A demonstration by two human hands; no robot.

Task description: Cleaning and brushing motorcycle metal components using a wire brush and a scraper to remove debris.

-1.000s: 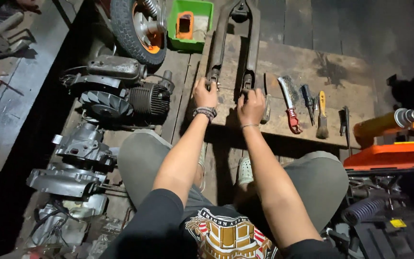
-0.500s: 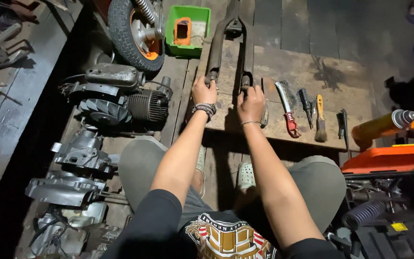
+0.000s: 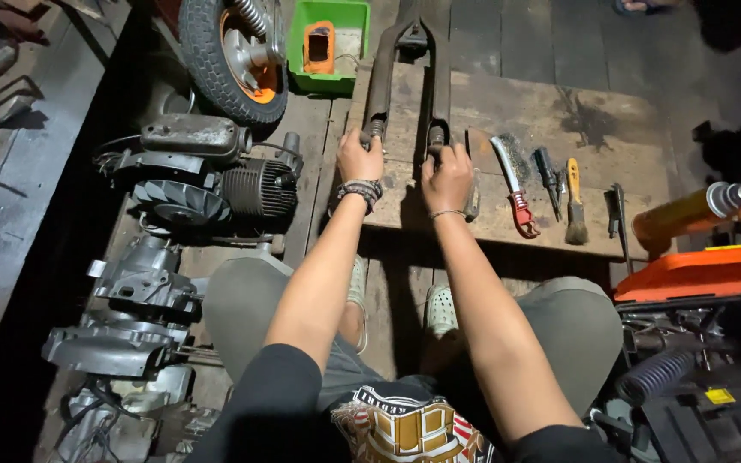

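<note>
Both hands grip the near ends of a rusty metal fork lying on a wooden board.

Head view: the left hand (image 3: pixel 358 159) closes around the left leg end of the fork (image 3: pixel 406 81), the right hand (image 3: pixel 448 174) around the right leg end; the fork's two dark, rust-brown tubes run away from the person and join at the far end. It lies flat on the worn, stained board (image 3: pixel 636 129). Right of the right hand lie a red-handled wire brush (image 3: pixel 512 184), a screwdriver (image 3: pixel 547 176) and a yellow-handled paintbrush (image 3: pixel 574 201). Beyond the board, a green plastic tray (image 3: pixel 352 17) holds an orange boxy object (image 3: pixel 319 47). To the left sit a finned engine block (image 3: pixel 216 184) and a tyred wheel (image 3: pixel 231 51).
</note>
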